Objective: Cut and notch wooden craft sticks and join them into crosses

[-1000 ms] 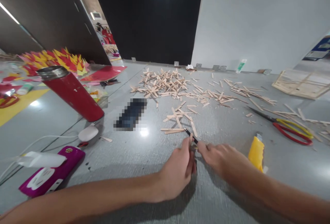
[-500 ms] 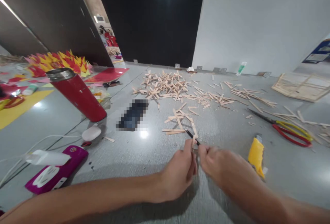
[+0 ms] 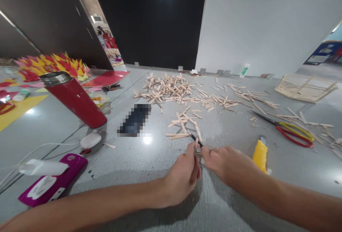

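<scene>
Low in the middle, my left hand (image 3: 183,175) is closed around a small wooden stick (image 3: 196,144), whose upper end sticks out above the fingers. My right hand (image 3: 219,159) grips a thin dark tool with a metal tip (image 3: 196,139), which lies across the stick and points up and left. The two hands are side by side, nearly touching. Just beyond them are loose wooden sticks (image 3: 184,120), some crossed. A large heap of small sticks (image 3: 168,87) lies further back.
A yellow cutter (image 3: 260,155) and red-and-yellow-handled scissors (image 3: 294,134) lie on the right. To the left are a red flask (image 3: 77,100), a pixelated dark object (image 3: 135,120), a white case (image 3: 91,140) and a purple device (image 3: 53,182). A wooden frame (image 3: 304,87) stands back right.
The whole view has shifted slightly, so most things appear a little further left. My hands keep the same grips on the stick and the dark tool.
</scene>
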Action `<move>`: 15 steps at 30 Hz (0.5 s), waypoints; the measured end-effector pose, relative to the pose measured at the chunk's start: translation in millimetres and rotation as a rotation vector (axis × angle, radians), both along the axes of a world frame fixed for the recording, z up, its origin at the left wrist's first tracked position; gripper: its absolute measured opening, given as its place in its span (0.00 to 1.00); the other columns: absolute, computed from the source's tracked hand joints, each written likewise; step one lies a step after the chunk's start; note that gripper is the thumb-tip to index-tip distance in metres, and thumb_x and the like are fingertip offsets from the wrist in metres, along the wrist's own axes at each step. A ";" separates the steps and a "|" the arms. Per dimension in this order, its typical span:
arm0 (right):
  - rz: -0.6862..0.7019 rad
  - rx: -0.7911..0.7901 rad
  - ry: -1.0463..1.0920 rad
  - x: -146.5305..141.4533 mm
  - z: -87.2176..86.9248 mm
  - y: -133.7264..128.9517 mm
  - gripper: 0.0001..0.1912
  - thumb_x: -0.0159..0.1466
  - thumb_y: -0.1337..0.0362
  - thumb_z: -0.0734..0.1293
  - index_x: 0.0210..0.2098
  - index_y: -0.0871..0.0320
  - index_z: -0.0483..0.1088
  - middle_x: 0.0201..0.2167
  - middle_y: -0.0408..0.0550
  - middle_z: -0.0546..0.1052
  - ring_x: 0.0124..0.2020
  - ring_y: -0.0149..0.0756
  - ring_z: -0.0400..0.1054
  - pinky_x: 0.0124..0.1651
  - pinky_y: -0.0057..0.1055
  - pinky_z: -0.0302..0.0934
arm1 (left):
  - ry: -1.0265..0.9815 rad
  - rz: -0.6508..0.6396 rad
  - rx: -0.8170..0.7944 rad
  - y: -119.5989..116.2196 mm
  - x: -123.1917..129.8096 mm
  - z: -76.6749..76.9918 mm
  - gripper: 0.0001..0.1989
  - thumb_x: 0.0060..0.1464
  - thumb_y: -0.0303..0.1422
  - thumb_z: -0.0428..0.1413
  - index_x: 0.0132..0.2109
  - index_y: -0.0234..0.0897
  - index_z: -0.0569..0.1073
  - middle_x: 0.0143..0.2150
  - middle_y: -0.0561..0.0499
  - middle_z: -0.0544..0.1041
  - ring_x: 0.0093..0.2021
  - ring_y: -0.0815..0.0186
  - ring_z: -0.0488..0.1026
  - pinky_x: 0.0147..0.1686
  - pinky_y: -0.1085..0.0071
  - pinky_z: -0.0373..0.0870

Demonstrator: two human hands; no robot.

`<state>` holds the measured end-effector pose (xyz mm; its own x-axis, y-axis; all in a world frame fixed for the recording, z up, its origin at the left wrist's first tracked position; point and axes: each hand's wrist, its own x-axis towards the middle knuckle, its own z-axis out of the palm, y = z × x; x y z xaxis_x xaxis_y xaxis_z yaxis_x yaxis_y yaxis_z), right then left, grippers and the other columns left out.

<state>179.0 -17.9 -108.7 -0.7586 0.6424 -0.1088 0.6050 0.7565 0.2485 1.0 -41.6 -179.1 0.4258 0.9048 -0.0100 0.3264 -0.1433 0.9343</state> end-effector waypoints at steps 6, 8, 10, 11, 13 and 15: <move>-0.045 -0.048 -0.089 2.5 -1.0 1.8 0.22 0.58 0.84 0.65 0.49 0.63 0.75 0.27 0.45 0.81 0.25 0.38 0.78 0.22 0.30 0.54 | 0.009 0.003 0.011 0.3 -0.3 1.6 0.24 0.60 0.19 0.51 0.62 0.34 0.58 0.29 0.54 0.73 0.27 0.65 0.70 0.29 0.71 0.62; -0.077 -0.012 -0.106 -4.7 2.4 -7.5 0.19 0.58 0.85 0.64 0.45 0.65 0.76 0.29 0.51 0.81 0.26 0.40 0.78 0.21 0.31 0.53 | 0.002 -0.008 0.017 0.6 -1.0 2.5 0.24 0.59 0.19 0.52 0.60 0.34 0.59 0.29 0.55 0.73 0.26 0.66 0.69 0.28 0.71 0.61; -0.104 0.013 -0.114 -11.2 5.9 -15.6 0.19 0.58 0.86 0.63 0.42 0.66 0.76 0.29 0.53 0.80 0.26 0.42 0.78 0.20 0.32 0.53 | -0.010 -0.023 0.025 1.1 -2.2 3.1 0.22 0.58 0.19 0.53 0.58 0.36 0.60 0.30 0.55 0.73 0.26 0.67 0.69 0.28 0.72 0.61; -0.117 0.018 -0.112 -13.0 7.1 -18.2 0.19 0.58 0.87 0.63 0.42 0.66 0.76 0.28 0.53 0.80 0.25 0.43 0.78 0.20 0.32 0.54 | -0.017 -0.030 0.030 1.4 -2.9 3.2 0.22 0.58 0.19 0.53 0.57 0.36 0.60 0.30 0.55 0.73 0.27 0.67 0.69 0.28 0.72 0.61; -0.144 0.012 -0.097 -12.9 7.8 -20.6 0.19 0.59 0.86 0.63 0.43 0.65 0.76 0.27 0.51 0.80 0.25 0.43 0.78 0.20 0.33 0.56 | -0.030 -0.045 0.041 1.8 -4.2 3.6 0.23 0.58 0.19 0.53 0.58 0.36 0.61 0.30 0.55 0.74 0.27 0.67 0.69 0.30 0.72 0.62; -0.169 0.002 -0.073 -8.8 6.8 -21.2 0.20 0.60 0.86 0.64 0.46 0.64 0.75 0.29 0.50 0.81 0.26 0.43 0.79 0.22 0.33 0.59 | -0.042 -0.056 0.054 1.3 -5.1 4.3 0.25 0.59 0.19 0.52 0.62 0.35 0.60 0.30 0.55 0.74 0.28 0.66 0.70 0.31 0.71 0.63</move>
